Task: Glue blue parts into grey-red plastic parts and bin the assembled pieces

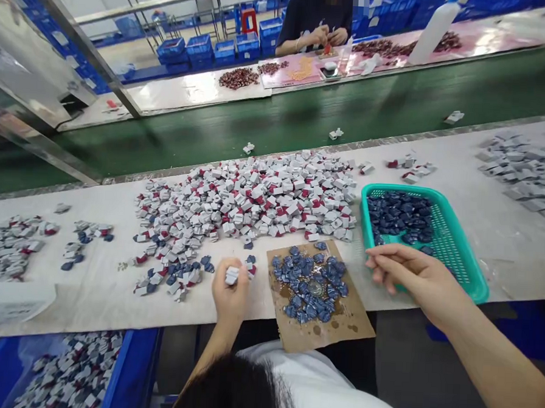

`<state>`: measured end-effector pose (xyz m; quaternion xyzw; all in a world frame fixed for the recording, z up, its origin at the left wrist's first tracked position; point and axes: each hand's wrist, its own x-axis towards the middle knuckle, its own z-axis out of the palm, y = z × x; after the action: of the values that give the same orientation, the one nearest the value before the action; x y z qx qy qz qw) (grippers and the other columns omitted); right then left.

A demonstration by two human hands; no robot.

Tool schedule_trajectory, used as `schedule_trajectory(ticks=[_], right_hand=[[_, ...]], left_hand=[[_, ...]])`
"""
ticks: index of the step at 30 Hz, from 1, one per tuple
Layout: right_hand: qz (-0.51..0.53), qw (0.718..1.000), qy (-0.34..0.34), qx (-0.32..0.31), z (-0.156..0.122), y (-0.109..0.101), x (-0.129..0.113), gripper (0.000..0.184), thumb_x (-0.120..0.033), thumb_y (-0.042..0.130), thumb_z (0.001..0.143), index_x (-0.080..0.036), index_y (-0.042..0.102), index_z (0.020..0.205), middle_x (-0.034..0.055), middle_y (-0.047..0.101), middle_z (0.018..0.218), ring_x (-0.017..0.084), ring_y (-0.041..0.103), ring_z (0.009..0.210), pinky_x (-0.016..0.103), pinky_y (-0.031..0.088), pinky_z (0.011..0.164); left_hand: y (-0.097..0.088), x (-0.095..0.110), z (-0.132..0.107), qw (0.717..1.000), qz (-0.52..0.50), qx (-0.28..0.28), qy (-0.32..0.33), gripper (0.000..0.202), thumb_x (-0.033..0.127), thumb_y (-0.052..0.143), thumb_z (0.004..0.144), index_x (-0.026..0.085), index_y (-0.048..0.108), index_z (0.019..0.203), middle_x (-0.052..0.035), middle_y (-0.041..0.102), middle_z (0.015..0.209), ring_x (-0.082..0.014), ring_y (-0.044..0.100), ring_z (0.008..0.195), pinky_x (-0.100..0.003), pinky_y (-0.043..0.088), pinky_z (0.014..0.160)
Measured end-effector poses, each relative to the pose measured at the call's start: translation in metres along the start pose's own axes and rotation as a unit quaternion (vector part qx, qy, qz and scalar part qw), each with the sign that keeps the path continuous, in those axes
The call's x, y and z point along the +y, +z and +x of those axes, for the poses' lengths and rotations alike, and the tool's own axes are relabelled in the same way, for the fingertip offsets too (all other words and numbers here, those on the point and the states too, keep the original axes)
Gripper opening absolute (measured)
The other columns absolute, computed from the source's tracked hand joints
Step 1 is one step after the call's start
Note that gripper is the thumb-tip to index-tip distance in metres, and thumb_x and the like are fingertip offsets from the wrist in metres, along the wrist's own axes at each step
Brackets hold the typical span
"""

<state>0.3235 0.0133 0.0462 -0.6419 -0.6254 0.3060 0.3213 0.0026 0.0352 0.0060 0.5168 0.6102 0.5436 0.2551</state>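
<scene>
My left hand is closed around a small light-grey plastic piece, just left of the cardboard sheet. A dark-red and blue bit shows beside its fingers. My right hand is over the near left rim of the green basket. Its thumb and index finger come together at the tips, and anything between them is too small to make out. Dark blue small pieces lie in the basket. More wet-looking blue pieces are spread on the brown cardboard sheet between my hands.
A large heap of grey and red pieces lies behind my left hand. Smaller piles sit at the left, and grey parts at the right. A green conveyor belt runs beyond; across it, a person works. A blue crate stands below.
</scene>
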Motion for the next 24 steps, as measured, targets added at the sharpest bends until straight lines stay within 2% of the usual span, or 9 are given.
schedule_trajectory(ticks=[4,7,10,13,15,19,21,24], right_hand=[[-0.14,0.982,-0.114,0.053,-0.005,0.018,0.002,0.039,-0.049,0.045,0.106,-0.019,0.069,0.112,0.0083,0.073,0.091,0.019,0.071,0.076,0.028,0.056,0.062],[-0.262,0.942,-0.199,0.057,-0.005,0.024,0.001,0.031,-0.029,0.042,0.107,-0.018,0.071,0.106,0.009,0.073,0.1,0.02,0.069,0.089,0.028,0.052,0.068],[-0.369,0.893,-0.255,0.032,0.001,0.022,-0.001,0.027,-0.011,0.045,0.101,-0.016,0.071,0.102,0.0109,0.072,0.107,0.024,0.066,0.098,0.032,0.049,0.074],[-0.441,0.85,-0.286,0.019,0.006,0.017,0.002,0.026,-0.006,0.047,0.096,-0.014,0.071,0.102,0.0155,0.069,0.125,0.03,0.061,0.116,0.042,0.047,0.093],[-0.466,0.833,-0.299,0.014,0.006,0.015,0.008,0.026,-0.007,0.047,0.096,-0.014,0.071,0.104,0.0168,0.064,0.137,0.032,0.054,0.131,0.048,0.042,0.104],[-0.479,0.819,-0.315,-0.004,0.002,0.017,0.025,0.037,-0.005,0.04,0.091,-0.017,0.071,0.108,0.0141,0.061,0.143,0.029,0.048,0.141,0.053,0.034,0.116],[-0.475,0.822,-0.314,-0.013,0.003,0.019,0.031,0.042,-0.001,0.035,0.09,-0.017,0.07,0.108,0.0138,0.066,0.134,0.029,0.051,0.138,0.056,0.036,0.114],[-0.449,0.841,-0.3,-0.024,0.009,0.02,0.03,0.042,-0.002,0.03,0.095,-0.018,0.068,0.1,0.0121,0.073,0.108,0.028,0.06,0.126,0.055,0.04,0.113]], left_hand=[[0.011,0.005,-0.011,0.996,-0.001,-0.083,-0.022,0.022,0.04,0.063,0.089,0.02,0.063,0.082,-0.0008,0.065,0.071,-0.014,0.058,0.056,-0.024,0.047,0.053],[0.011,0.003,-0.015,0.995,0.002,-0.098,-0.03,0.021,0.04,0.063,0.088,0.021,0.063,0.079,0.0021,0.058,0.061,-0.0136,0.052,0.051,-0.023,0.043,0.049],[0.01,0.0,-0.016,0.994,0.002,-0.104,-0.035,0.021,0.039,0.063,0.087,0.021,0.062,0.078,0.0023,0.057,0.059,-0.0138,0.052,0.051,-0.023,0.043,0.05],[0.01,-0.001,-0.015,0.993,0.0,-0.112,-0.041,0.02,0.039,0.064,0.086,0.02,0.062,0.077,0.0021,0.058,0.06,-0.0134,0.05,0.05,-0.023,0.042,0.05],[0.01,-0.001,-0.015,0.992,-0.005,-0.118,-0.045,0.02,0.038,0.064,0.085,0.02,0.062,0.076,0.0022,0.058,0.06,-0.013,0.05,0.05,-0.023,0.041,0.05],[0.011,0.001,-0.014,0.991,-0.018,-0.124,-0.056,0.021,0.039,0.066,0.084,0.021,0.062,0.076,0.0032,0.057,0.059,-0.0127,0.049,0.05,-0.023,0.039,0.049],[0.01,0.002,-0.014,0.99,-0.026,-0.123,-0.061,0.02,0.038,0.068,0.084,0.021,0.062,0.076,0.0035,0.056,0.059,-0.0127,0.049,0.05,-0.023,0.039,0.049],[0.009,0.003,-0.014,0.99,-0.041,-0.117,-0.061,0.02,0.039,0.068,0.084,0.021,0.06,0.076,0.003,0.057,0.062,-0.013,0.049,0.051,-0.024,0.041,0.051]])
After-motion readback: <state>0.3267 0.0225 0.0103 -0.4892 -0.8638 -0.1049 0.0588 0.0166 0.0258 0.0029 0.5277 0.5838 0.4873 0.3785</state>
